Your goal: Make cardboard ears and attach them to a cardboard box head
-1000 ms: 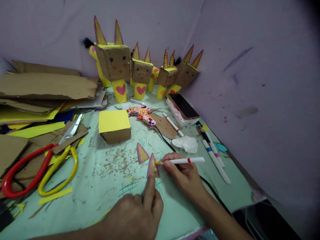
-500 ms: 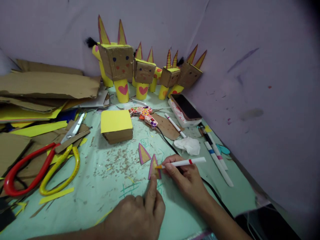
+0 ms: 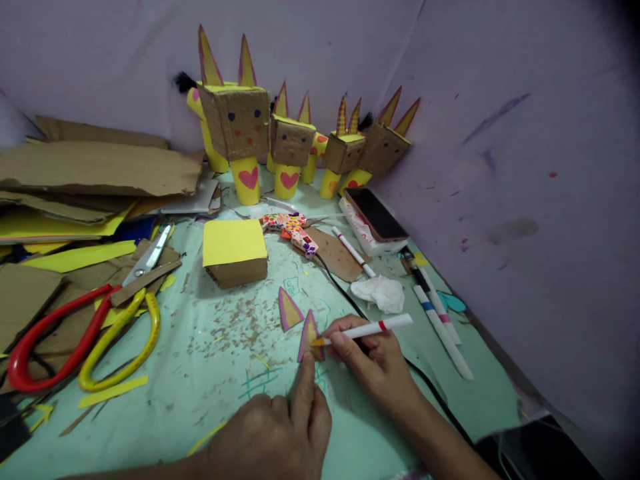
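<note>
My right hand (image 3: 373,353) pinches a white marker (image 3: 373,329) with a red band; its orange tip touches a small triangle (image 3: 310,333) with a purple edge and yellow-brown middle. The index fingertip of my left hand (image 3: 280,427) presses on the triangle's lower edge, while the other fingers are curled, with nothing seen in them. A second, similar triangle (image 3: 289,310) lies just up and to the left. Beyond it sits a cardboard box (image 3: 235,250) with a yellow top.
Large scissors (image 3: 115,327) lie at left before stacked cardboard (image 3: 100,167). Cardboard figures (image 3: 245,127) stand at the back. A patterned glue gun (image 3: 295,230), its cord, crumpled tissue (image 3: 379,293), a phone (image 3: 375,213) and several markers (image 3: 443,331) lie toward the right.
The marker tip has shifted slightly down on the triangle. The view has moved a little; both hands otherwise keep nearly the same pose.
</note>
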Available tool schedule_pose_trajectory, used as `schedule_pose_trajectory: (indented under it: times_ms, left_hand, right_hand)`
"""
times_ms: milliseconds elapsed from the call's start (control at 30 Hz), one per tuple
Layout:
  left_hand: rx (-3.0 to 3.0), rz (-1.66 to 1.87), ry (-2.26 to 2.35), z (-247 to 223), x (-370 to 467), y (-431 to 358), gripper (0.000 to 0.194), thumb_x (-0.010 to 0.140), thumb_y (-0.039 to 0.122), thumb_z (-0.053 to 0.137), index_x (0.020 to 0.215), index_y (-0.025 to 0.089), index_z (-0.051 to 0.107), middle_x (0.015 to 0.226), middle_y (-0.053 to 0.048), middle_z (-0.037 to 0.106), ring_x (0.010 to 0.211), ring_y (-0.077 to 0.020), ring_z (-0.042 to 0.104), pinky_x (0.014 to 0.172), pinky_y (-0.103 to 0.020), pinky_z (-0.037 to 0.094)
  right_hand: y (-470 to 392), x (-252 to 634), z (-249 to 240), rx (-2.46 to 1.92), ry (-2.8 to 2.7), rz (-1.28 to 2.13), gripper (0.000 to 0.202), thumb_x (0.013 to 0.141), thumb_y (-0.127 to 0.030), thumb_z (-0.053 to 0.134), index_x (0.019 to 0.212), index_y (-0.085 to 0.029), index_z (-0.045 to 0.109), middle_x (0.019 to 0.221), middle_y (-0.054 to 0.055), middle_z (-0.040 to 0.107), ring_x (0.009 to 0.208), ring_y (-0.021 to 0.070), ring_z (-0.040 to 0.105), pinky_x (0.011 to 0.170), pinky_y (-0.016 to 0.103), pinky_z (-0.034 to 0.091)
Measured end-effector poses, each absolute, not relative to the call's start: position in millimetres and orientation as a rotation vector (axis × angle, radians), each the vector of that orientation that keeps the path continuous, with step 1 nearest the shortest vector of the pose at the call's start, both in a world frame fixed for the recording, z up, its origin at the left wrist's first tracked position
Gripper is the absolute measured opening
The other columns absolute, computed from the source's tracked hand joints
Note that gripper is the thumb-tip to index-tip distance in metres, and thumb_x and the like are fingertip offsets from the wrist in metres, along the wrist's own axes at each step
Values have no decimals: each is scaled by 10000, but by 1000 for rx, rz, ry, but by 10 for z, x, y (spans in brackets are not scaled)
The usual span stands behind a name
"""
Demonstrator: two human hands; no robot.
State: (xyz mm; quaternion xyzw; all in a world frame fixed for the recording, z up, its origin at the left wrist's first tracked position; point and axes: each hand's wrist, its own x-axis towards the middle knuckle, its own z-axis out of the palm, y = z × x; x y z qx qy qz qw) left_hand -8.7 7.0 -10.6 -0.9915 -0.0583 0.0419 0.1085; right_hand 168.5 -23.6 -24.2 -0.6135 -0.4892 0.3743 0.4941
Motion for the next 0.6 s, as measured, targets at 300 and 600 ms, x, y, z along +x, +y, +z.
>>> schedule_pose_trajectory:
  times_ms: [300, 600]
  left_hand:
    - [-2936, 94, -187, -110, -91, 66, 311, 846, 110, 433, 1123, 34, 553, 1188, -328, 556, 391, -162, 574, 335, -273, 426]
    - [-2878, 17, -197, -115, -83, 67, 278, 846, 91, 410, 1072, 49, 566, 1157, -334, 572, 356, -152, 565, 311, -259, 428]
  right_hand:
    - [-217, 1676, -273, -1585, -1198, 754, 153, 846, -271, 561, 883, -195, 689, 751, 33, 688, 696, 170, 627, 642, 257, 485]
    - [-181, 1674, -218, -1534, -1137, 817, 211, 864, -319, 549, 770, -166, 661, 604, 2, 605, 541, 122, 544, 496, 209, 407]
